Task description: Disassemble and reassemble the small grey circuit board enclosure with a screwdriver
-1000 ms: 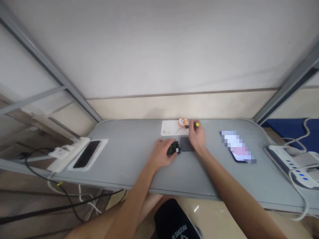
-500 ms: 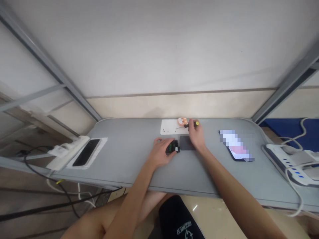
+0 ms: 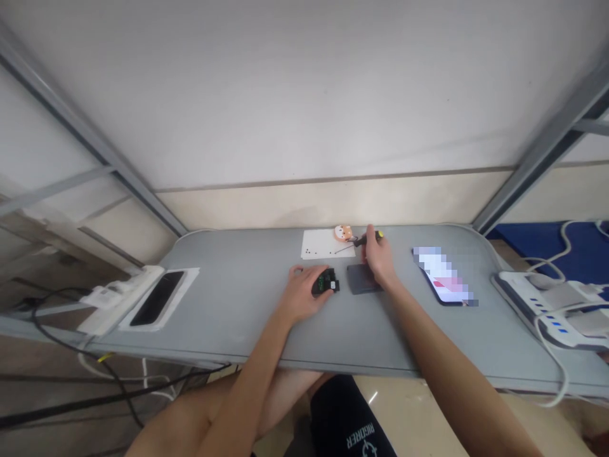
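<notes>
My left hand (image 3: 303, 293) is closed round a small black device with a green circuit board (image 3: 326, 281), held on the grey table. In my right hand (image 3: 377, 254) is a screwdriver (image 3: 361, 241) with a dark handle and a yellow end cap. Its thin shaft points left and down, the tip over a white sheet (image 3: 318, 240) near several tiny dark screws (image 3: 307, 251). Partly under my right wrist lies a flat dark grey rectangular piece (image 3: 362, 280). An orange and white animal-faced trinket (image 3: 342, 233) rests at the sheet's right edge.
A phone with a lit screen (image 3: 442, 277) lies to the right, beside a white power strip (image 3: 547, 311) with cables. At the left, a dark phone (image 3: 158, 298) sits on white paper by another power strip (image 3: 124, 298). A wall (image 3: 323, 197) closes off the table's back.
The screwdriver tip has shifted slightly down toward the screws on the sheet. The flat grey piece now lies tilted and farther from the black device. The whole view has shifted a little.
</notes>
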